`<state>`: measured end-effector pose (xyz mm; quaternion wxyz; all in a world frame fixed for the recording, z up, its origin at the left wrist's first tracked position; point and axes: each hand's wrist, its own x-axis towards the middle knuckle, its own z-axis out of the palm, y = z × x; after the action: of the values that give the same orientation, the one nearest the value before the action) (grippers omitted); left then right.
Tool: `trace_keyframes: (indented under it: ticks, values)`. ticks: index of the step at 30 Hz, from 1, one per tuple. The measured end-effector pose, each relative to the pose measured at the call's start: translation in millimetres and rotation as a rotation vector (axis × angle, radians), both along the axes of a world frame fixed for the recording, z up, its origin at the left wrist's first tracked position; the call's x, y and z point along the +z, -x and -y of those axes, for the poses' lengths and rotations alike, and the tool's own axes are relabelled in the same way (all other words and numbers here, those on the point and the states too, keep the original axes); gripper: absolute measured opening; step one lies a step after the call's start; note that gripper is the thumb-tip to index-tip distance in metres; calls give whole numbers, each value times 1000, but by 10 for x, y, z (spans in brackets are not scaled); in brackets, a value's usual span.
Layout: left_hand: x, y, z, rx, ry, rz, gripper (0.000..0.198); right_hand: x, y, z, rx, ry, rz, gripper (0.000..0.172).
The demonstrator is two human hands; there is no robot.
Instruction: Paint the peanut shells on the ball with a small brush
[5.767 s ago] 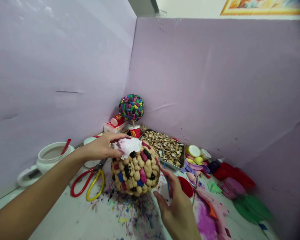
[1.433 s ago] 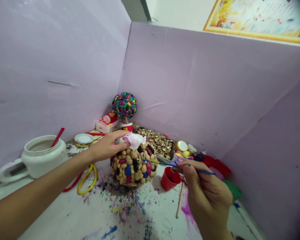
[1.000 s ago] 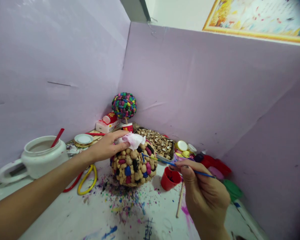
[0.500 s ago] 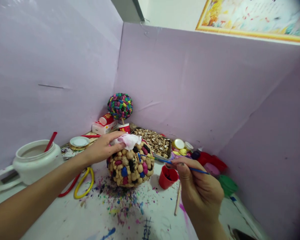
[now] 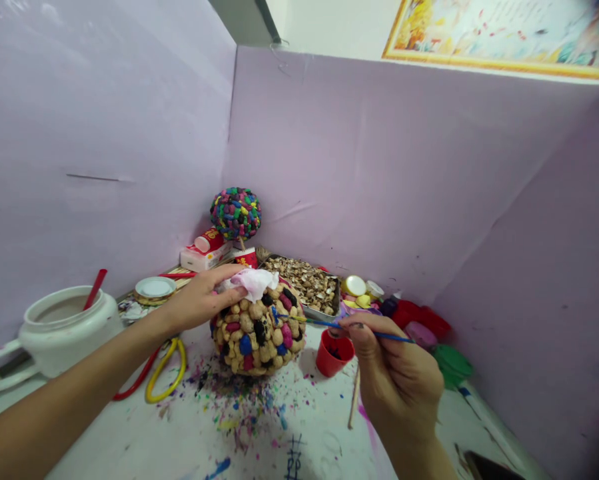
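A ball covered in peanut shells (image 5: 259, 333), some painted black, pink and blue, sits on a paint-spattered table (image 5: 259, 427). My left hand (image 5: 199, 300) rests on its top left, fingers closed on a white tissue stained pink (image 5: 253, 281). My right hand (image 5: 394, 380) pinches a thin blue paintbrush (image 5: 349, 327), whose tip touches the ball's upper right side. A small red cup (image 5: 333, 353) stands just below the brush, right of the ball.
A fully painted shell ball on a stick (image 5: 235, 213) stands in the corner. Behind are a metal tray of shells (image 5: 312, 287), paint lids (image 5: 355, 287) and red and green pots. Scissors (image 5: 159, 370) and a white jug (image 5: 59, 330) lie left. Purple walls enclose the table.
Since 5.8 s ago my right hand rose and turned the brush toward the ball; its tip has stayed on the shells for the last second. The view drifted slightly left.
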<state>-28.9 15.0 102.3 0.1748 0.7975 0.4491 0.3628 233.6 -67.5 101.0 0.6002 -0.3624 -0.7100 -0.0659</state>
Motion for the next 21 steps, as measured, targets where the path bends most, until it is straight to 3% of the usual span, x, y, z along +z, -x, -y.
trace_keyframes:
  ticks: [21]
  values:
    - [23, -22, 38, 8, 9, 2, 52, 11, -1, 10, -13, -25, 1, 10]
